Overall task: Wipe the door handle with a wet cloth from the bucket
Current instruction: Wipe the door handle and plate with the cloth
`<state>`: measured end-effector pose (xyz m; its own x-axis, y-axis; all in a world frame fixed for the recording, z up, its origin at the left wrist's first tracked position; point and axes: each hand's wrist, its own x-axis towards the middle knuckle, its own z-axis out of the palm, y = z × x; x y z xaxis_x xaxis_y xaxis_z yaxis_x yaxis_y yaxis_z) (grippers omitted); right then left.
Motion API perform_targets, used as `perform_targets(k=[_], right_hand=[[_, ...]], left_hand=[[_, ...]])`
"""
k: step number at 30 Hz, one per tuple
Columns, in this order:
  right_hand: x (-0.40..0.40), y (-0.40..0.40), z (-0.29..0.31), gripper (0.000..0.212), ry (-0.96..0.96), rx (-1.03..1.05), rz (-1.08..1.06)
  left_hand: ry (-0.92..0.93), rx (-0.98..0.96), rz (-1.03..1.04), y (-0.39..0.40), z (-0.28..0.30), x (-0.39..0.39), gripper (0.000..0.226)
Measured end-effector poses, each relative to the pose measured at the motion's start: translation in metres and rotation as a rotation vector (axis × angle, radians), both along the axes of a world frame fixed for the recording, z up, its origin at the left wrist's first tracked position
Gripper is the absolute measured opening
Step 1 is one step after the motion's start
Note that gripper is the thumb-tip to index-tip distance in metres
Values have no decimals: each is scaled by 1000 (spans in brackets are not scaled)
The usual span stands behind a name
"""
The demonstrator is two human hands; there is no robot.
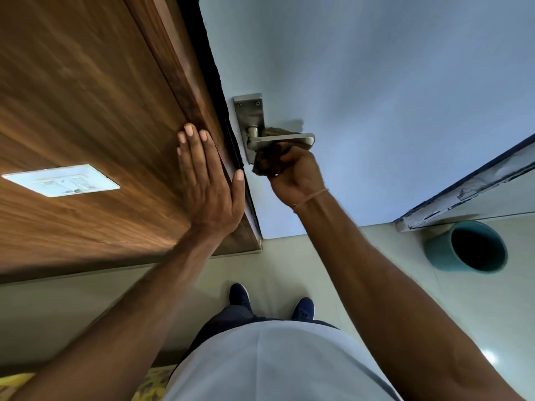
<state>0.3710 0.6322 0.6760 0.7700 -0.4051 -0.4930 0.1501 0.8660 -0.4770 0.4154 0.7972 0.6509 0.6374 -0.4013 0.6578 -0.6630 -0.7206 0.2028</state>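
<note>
A metal lever door handle (285,138) on a steel backplate (249,111) sits on a pale blue door (376,82). My right hand (295,175) is closed around a dark brown cloth (267,162), which is pressed up against the underside of the lever and partly wraps behind it. My left hand (207,180) lies flat with fingers spread on the wooden panel (86,111) beside the door's edge, holding nothing. A teal bucket (466,246) stands on the floor at the right, its inside dark.
A white switch plate (62,180) is set in the wooden panel at the left. A worn door-frame edge (463,189) runs above the bucket. My blue shoes (240,295) stand on a pale tiled floor (289,256) in front of the door.
</note>
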Motion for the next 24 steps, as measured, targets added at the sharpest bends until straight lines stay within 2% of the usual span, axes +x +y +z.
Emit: perform_targets(k=[1, 4, 8, 10, 13, 17, 21, 24], right_hand=[[5, 5, 0, 56, 21, -7, 1], [4, -2, 3, 43, 19, 25, -31], [5, -22, -11, 70, -123, 196, -117], [14, -12, -13, 65, -164, 179, -82], [18, 10, -3, 52, -63, 99, -48], [18, 8, -6, 72, 194, -9, -20], [17, 20, -2, 60, 224, -109, -10], [19, 29, -10, 60, 190, -48, -15]], left_hand=[[3, 4, -7, 1, 0, 0, 77], [3, 5, -26, 3, 1, 1, 77], [-2, 8, -21, 4, 1, 2, 77], [-1, 13, -24, 5, 1, 2, 77], [3, 17, -27, 6, 1, 3, 77], [8, 22, -17, 3, -1, 3, 78], [11, 2, 3, -2, -3, 1, 78], [8, 3, 3, -2, -3, 1, 78]])
